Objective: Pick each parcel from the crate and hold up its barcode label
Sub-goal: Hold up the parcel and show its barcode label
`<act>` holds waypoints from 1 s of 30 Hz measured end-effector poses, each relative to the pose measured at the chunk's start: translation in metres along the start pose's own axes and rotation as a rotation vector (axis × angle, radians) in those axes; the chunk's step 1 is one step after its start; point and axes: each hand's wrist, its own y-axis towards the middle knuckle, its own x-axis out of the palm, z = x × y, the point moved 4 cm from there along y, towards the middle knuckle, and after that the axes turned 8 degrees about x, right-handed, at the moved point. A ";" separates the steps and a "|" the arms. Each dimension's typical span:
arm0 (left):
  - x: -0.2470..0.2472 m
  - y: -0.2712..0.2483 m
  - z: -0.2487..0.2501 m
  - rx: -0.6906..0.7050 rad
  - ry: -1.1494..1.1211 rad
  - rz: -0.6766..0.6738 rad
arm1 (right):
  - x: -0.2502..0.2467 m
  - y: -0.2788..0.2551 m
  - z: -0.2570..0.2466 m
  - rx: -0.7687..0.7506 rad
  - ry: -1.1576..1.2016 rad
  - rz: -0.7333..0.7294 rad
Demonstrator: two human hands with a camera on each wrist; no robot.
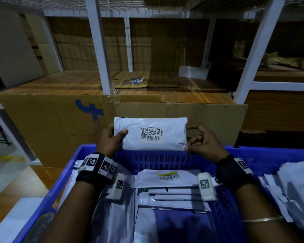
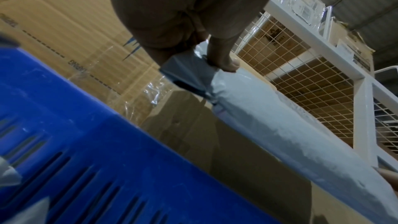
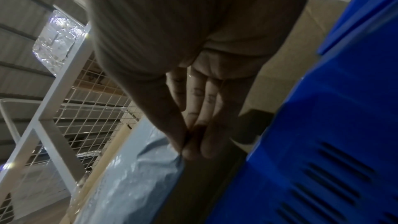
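Bottom of the frame: more grey parcels (image 1: pixel 167 192) are piled in the blue crate (image 1: pixel 158 161). Just above its far rim, mid-frame, one white parcel (image 1: pixel 165 135) is held upright with its barcode label (image 1: pixel 152 134) facing the camera. It's gripped at its left edge by the left hand (image 1: pixel 111 138), thumb across the front, and its lower right corner is pinched by the right hand (image 1: pixel 204 142). Behind sit a cardboard box (image 1: pixel 51 127) and white shelving (image 1: pixel 98 46).

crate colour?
Blue, with slotted walls: the crate shows best in the head view, below the held parcel.
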 end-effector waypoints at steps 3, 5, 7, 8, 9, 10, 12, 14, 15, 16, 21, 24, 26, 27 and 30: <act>-0.009 0.003 -0.005 0.021 0.034 0.032 | -0.004 0.002 0.004 0.015 -0.012 0.012; -0.008 0.004 -0.008 0.030 0.034 0.006 | -0.003 0.002 0.005 0.012 -0.013 0.029; -0.003 0.001 -0.004 0.019 0.015 -0.013 | -0.002 0.002 0.003 0.001 -0.028 0.039; -0.001 0.001 -0.004 0.016 0.011 -0.018 | -0.001 0.001 0.002 -0.005 -0.045 0.036; 0.000 0.000 -0.002 0.019 0.008 -0.024 | 0.000 0.001 0.001 -0.011 -0.065 0.033; 0.000 -0.001 -0.002 0.022 0.010 -0.025 | 0.000 0.001 0.000 -0.017 -0.083 0.033; 0.000 -0.001 -0.001 0.028 0.024 -0.030 | 0.001 0.000 0.000 -0.022 -0.101 0.035; 0.000 0.000 -0.002 0.024 0.030 -0.032 | 0.002 0.000 0.000 -0.023 -0.106 0.034; 0.000 0.000 -0.002 0.021 0.031 -0.032 | 0.003 0.000 0.000 -0.024 -0.113 0.032; 0.000 0.001 -0.004 0.017 0.030 -0.034 | 0.003 0.000 0.000 -0.026 -0.125 0.030; 0.002 0.001 -0.006 0.001 0.007 -0.042 | 0.003 0.003 0.004 -0.042 -0.196 0.012; 0.001 0.002 -0.008 0.001 0.004 -0.032 | 0.005 0.003 0.006 -0.029 -0.214 0.002; 0.001 0.003 -0.011 0.002 0.012 -0.025 | 0.004 0.004 0.009 -0.004 -0.198 -0.004; 0.000 0.003 -0.011 0.001 0.013 -0.019 | 0.004 0.004 0.011 0.013 -0.188 -0.008; -0.001 0.004 -0.014 -0.005 0.024 -0.004 | 0.005 0.004 0.012 0.047 -0.180 -0.026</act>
